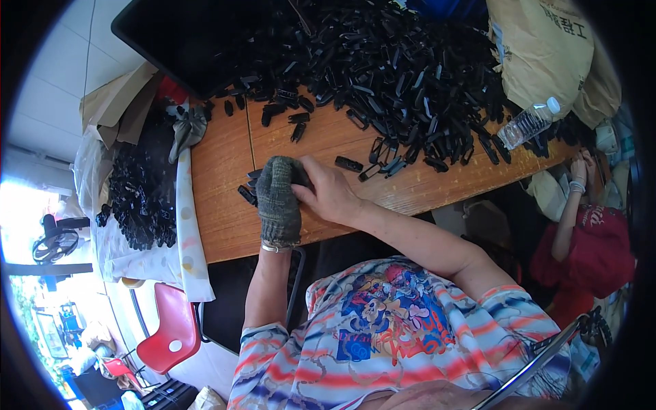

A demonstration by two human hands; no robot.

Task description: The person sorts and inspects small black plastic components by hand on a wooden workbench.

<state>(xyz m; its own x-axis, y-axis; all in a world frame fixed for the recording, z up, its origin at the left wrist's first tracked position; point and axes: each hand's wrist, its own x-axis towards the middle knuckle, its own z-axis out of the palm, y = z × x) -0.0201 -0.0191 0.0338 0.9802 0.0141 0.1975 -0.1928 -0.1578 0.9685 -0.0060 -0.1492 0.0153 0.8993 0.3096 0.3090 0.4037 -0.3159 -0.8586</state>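
Note:
My left hand [279, 198] wears a dark grey-green knitted glove and is closed over the front part of the wooden table [222, 205]. Pressed against its right side is my bare right hand [331, 190], fingers bent and thumb toward the glove. Whatever the two hands grip between them is hidden by the glove and fingers. A few small black plastic pieces [247, 196] lie just left of the glove. To the right of my hands are a closed black piece [349, 164] and several open black frames [371, 171].
A large heap of black plastic parts [403, 82] covers the table's far side. A black bin [178, 41] stands far left. At right are a clear bottle [527, 124], a paper sack [547, 51] and a person in red [588, 239]. More black parts [140, 191] lie left, above a red chair [171, 328].

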